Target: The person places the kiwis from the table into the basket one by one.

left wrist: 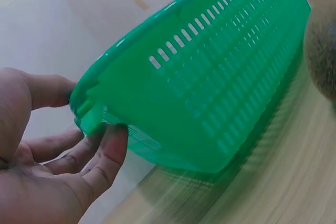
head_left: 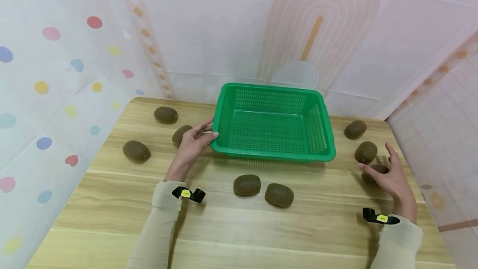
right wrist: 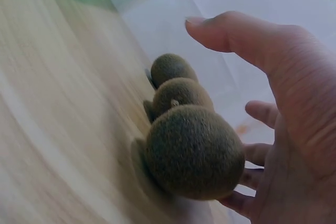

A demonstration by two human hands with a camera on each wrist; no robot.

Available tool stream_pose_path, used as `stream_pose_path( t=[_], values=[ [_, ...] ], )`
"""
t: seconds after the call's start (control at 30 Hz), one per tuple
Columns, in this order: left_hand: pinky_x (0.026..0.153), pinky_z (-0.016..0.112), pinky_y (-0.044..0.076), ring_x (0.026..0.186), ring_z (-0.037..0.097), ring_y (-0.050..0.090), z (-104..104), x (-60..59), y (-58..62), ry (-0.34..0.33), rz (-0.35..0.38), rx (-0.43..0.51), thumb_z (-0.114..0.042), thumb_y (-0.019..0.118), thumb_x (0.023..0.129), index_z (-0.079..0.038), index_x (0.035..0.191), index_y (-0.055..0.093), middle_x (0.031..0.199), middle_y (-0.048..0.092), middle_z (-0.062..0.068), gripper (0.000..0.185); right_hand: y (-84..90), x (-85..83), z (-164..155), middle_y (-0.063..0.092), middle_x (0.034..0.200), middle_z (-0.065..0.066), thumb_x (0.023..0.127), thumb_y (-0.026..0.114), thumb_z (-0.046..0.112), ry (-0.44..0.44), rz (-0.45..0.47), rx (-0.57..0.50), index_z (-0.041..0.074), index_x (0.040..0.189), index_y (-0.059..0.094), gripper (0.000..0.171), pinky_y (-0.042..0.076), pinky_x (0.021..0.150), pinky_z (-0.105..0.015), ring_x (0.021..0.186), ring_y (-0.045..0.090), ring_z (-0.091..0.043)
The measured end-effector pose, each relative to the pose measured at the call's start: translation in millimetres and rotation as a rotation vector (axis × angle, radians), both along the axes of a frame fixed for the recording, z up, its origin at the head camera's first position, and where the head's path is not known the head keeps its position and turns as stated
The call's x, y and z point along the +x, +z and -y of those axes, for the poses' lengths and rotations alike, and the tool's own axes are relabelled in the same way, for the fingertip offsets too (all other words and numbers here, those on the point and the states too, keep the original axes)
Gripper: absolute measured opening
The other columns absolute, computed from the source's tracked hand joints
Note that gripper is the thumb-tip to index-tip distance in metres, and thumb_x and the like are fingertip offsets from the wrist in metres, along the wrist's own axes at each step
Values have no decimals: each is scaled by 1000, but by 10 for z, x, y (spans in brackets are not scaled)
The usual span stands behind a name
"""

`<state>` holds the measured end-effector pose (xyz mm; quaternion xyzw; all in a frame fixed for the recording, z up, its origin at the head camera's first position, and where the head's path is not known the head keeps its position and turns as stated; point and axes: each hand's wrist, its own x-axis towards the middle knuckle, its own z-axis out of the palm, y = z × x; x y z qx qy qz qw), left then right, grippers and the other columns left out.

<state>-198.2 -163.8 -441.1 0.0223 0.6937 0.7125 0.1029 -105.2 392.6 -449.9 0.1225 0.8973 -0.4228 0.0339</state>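
Observation:
A green plastic basket with slotted walls sits toward the back of the table, and nothing lies inside it. Its left rim is pinched by my left hand; in the left wrist view the thumb is over the rim and the fingers curl beneath. On the right, my right hand hovers around the nearest kiwi, thumb and fingers spread apart. The right wrist view shows that kiwi large beside the fingers, with two more lined up behind it.
Two kiwis lie in front of the basket. Three more are on the left, one partly behind my left hand. Farther right stand two kiwis in a row. Patterned cloth walls enclose the wooden table.

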Motion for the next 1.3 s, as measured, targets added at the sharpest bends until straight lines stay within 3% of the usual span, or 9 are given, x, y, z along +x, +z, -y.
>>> stream_pose_path(
  t=[0.27, 0.53, 0.77, 1.23, 1.3],
  values=[
    [87, 19, 58, 108, 6, 64, -9, -8, -3, 13, 19, 157, -7, 64, 101, -12, 155, 47, 128, 58, 4, 57, 3, 84, -45, 1, 167, -36, 94, 72, 46, 15, 78, 49, 16, 166, -9, 112, 23, 112, -79, 149, 12, -61],
    [83, 17, 58, 100, 6, 66, 51, 1, -15, 29, 55, 298, 0, 64, 99, -6, 156, 44, 113, 65, -2, 61, 44, 84, -110, 11, 166, -34, 93, 75, 46, 84, 111, 72, 4, 165, 6, 108, 27, 111, -76, 146, 20, -62],
    [78, 17, 57, 93, 5, 66, 58, -4, 0, 26, 66, 313, 0, 65, 99, -5, 156, 42, 110, 64, -2, 62, 78, 78, -156, 24, 160, -40, 93, 72, 53, 90, 131, 162, 0, 162, 23, 100, 34, 107, -72, 141, 29, -62],
    [82, 16, 57, 96, 3, 64, -20, -15, -32, 42, 86, 308, 6, 60, 99, -4, 155, 44, 108, 62, -2, 59, 9, 154, -153, 28, 161, -35, 91, 73, 55, 56, 133, 116, 4, 163, 25, 100, 42, 103, -62, 141, 36, -56],
    [81, 16, 57, 96, 3, 64, -22, -16, -32, 43, 83, 313, 7, 60, 99, -4, 155, 44, 108, 63, -2, 59, 24, 145, -136, 29, 161, -34, 91, 73, 55, 52, 128, 114, 5, 163, 26, 99, 46, 99, -54, 140, 37, -56]
  ],
)
